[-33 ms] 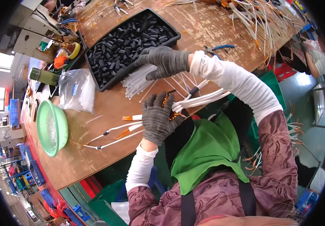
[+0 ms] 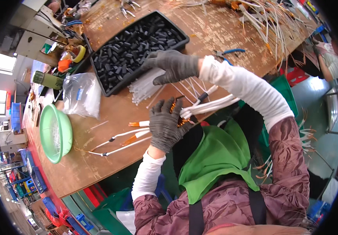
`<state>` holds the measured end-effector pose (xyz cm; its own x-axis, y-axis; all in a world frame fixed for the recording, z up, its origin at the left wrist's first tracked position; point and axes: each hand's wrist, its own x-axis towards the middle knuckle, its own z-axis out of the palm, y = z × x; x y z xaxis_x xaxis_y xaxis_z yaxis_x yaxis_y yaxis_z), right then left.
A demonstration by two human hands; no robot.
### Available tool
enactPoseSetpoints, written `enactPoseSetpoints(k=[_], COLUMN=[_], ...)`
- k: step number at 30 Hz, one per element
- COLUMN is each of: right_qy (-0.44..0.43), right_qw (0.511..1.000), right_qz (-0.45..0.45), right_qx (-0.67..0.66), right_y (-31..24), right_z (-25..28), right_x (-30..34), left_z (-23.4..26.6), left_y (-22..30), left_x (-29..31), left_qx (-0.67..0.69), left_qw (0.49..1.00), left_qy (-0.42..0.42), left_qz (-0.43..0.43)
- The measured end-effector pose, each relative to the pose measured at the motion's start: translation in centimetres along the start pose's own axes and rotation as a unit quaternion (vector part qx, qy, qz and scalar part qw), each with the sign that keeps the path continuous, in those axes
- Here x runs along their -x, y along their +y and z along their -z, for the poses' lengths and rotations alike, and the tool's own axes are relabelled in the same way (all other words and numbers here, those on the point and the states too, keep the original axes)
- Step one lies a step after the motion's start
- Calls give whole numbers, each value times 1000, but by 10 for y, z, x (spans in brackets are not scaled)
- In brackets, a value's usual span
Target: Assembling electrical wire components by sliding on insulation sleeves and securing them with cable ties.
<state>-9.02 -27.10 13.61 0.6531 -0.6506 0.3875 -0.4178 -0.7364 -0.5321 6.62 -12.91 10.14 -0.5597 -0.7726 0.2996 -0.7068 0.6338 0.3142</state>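
My left hand (image 2: 165, 127), in a dark grey knitted glove, is closed around a copper wire coil (image 2: 182, 122). White-sleeved leads (image 2: 212, 105) run from the coil to the right, and others with bare copper ends lie to its left. My right hand (image 2: 175, 67), gloved alike, hovers with thumb and fingers apart and nothing visible between them. Under its fingertips lies a pile of thin white plastic strips (image 2: 142, 89), resembling cable ties. Just behind stands a black tray (image 2: 124, 87) heaped with short black plastic pieces (image 2: 137, 45).
A green basin (image 2: 68, 135) and a clear plastic bag (image 2: 79, 94) stand on the left of the wooden table (image 2: 98, 164). Blue-handled pliers (image 2: 233, 51) lie beyond my right wrist. Loose wires (image 2: 261, 25) cover the far right; another person's arm (image 2: 325, 70) shows there.
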Motion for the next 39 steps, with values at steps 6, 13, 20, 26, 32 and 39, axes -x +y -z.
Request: enactPoseSetpoints(k=[6, 13, 20, 26, 32, 39], right_qy=[123, 65, -164, -224, -166, -91], right_qw=[959, 976, 967, 952, 959, 986], right_qz=[-175, -203, -117, -123, -142, -75], right_qx=[-185, 38, 155, 166, 179, 120], right_y=[42, 87, 98, 99, 98, 113], right_z=[38, 48, 30, 18, 6, 15], right_x=[36, 15, -49, -59, -57, -39], left_z=[-1, -3, -2, -1, 2, -1], left_y=[4, 4, -1, -4, -7, 3], left_x=[3, 5, -3, -1, -1, -16], left_qx=[-11, 3, 26, 36, 35, 45], left_qw=[1000, 1000, 999, 999, 998, 998], left_qy=[0, 20, 0, -6, -20, -31], left_qz=[-7, 8, 21, 34, 44, 15])
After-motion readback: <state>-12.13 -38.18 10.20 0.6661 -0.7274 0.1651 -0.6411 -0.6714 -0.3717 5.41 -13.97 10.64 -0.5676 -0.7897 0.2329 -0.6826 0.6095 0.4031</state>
